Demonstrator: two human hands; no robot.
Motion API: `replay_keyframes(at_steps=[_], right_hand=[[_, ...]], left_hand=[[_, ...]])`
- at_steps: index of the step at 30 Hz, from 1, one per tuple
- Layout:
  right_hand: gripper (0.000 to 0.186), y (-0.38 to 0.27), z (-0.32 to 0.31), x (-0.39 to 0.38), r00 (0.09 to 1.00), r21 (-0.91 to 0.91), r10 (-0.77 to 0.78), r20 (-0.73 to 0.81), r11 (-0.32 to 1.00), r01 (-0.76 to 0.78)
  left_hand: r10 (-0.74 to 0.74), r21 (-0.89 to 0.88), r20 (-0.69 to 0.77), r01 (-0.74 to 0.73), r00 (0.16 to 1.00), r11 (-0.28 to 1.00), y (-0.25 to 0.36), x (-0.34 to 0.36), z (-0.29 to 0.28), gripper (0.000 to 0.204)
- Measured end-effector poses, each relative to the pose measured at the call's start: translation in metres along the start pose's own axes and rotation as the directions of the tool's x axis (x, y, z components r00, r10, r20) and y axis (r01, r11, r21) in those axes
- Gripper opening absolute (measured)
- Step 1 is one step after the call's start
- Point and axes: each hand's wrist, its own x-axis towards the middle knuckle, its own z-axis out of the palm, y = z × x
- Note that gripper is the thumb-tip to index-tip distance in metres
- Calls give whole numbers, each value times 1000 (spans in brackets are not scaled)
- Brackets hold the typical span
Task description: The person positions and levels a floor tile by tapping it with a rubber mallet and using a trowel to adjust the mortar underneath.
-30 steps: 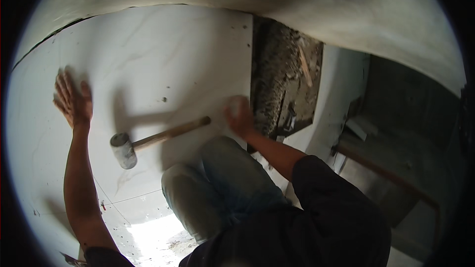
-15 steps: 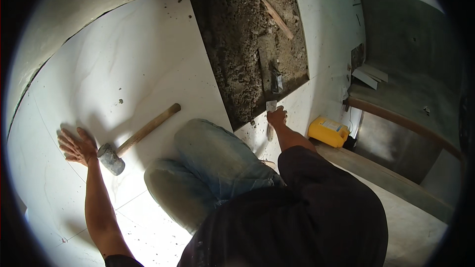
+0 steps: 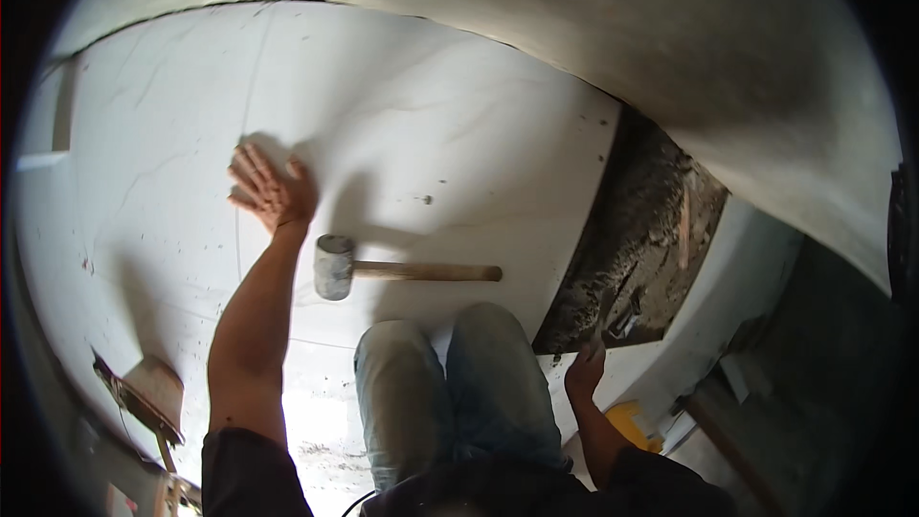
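My left hand lies flat with spread fingers on a large white marbled tile, close to a thin joint line. Beside its wrist a mallet with a grey head and wooden handle rests on the tile. At the right, my right hand is closed round a trowel, its narrow grey blade reaching over the edge of a dark mortar bed. The grip is small and slightly blurred. A second tool with a wooden handle lies on the mortar.
A pale wall curves along the far side. My knees rest on the tiles between my arms. A yellow jug stands beyond my right forearm. At lower left are a brown pan-like object and its shadow.
The view has swung left, so the mortar bed now sits farther right. My left hand stays flat on the tile near the mallet. The trowel's blade now reaches over the mortar.
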Motion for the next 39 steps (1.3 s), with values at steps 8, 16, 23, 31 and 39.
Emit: replay_keyframes(at_steps=[8,16,23,31,39], right_hand=[[32,-467,46,120,231,220,-959,162,263,939],[31,-642,93,82,192,-44,-914,359,189,981],[38,-575,67,131,447,-28,-815,369,471,882],[21,-552,15,85,486,-233,-751,446,427,874],[38,-608,103,75,612,-68,-717,333,629,774]], left_hand=[[52,-143,-9,-53,999,988,6,-3,-7,83],[39,-131,128,-23,991,991,2,2,-18,83],[45,-125,207,-19,977,992,-4,6,-25,85],[60,-178,261,-13,964,984,-2,4,-29,86],[50,-233,71,-32,996,972,-6,4,-8,85]])
